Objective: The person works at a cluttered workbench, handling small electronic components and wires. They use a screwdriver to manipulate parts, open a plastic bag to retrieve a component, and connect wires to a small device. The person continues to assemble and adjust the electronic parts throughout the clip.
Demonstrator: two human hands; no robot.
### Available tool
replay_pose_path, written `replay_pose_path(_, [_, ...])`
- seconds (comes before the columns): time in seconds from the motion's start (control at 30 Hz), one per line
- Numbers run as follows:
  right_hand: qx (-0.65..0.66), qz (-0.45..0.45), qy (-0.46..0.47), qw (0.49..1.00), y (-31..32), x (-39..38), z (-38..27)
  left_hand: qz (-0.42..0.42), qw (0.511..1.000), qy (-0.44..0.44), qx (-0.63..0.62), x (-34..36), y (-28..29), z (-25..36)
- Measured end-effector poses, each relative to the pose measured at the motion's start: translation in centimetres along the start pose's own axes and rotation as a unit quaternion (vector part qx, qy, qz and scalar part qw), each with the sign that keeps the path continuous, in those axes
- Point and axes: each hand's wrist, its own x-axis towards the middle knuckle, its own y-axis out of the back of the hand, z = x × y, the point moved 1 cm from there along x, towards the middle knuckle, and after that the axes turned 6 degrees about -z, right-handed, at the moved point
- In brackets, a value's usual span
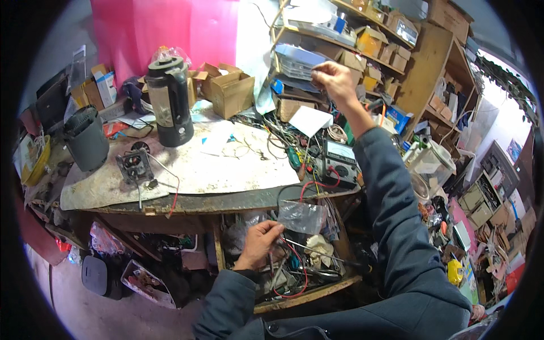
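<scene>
My left hand (259, 245) is closed over an open wooden drawer (309, 299), thumb and fingertips pressed together. What lies between them, if anything, is too small to make out. A clear plastic bag (303, 216) lies just beyond its fingertips, and a red wire (306, 272) loops through the drawer beside it. Raised in front of the shelves, my right hand (335, 82) has its fingers curled into a pinch; whatever they hold is hidden. Below it on the bench is a dark analog multimeter (340, 164) with a red lead.
On the bench (226, 164) stand a black blender-like jug machine (170, 102), a grey bin-shaped container (86, 139) and a small motor assembly (135, 167) with wires. An open cardboard box (231, 93) sits behind. Loaded shelves (362, 42) and piled parts fill the right.
</scene>
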Motion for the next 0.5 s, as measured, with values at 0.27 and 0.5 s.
replay_pose_path(0.27, [-0.407, 0.086, -0.044, 0.908, -1.0, 13.4, 3.7, -0.010, 0.996, 0.039, -0.081, -0.2, -0.2, -0.1])
replay_pose_path(0.5, [-0.473, 0.008, -0.063, 0.879, 0.3, 19.7, 8.4, -0.010, 0.998, 0.039, -0.053, -0.2, -0.3, -0.1])
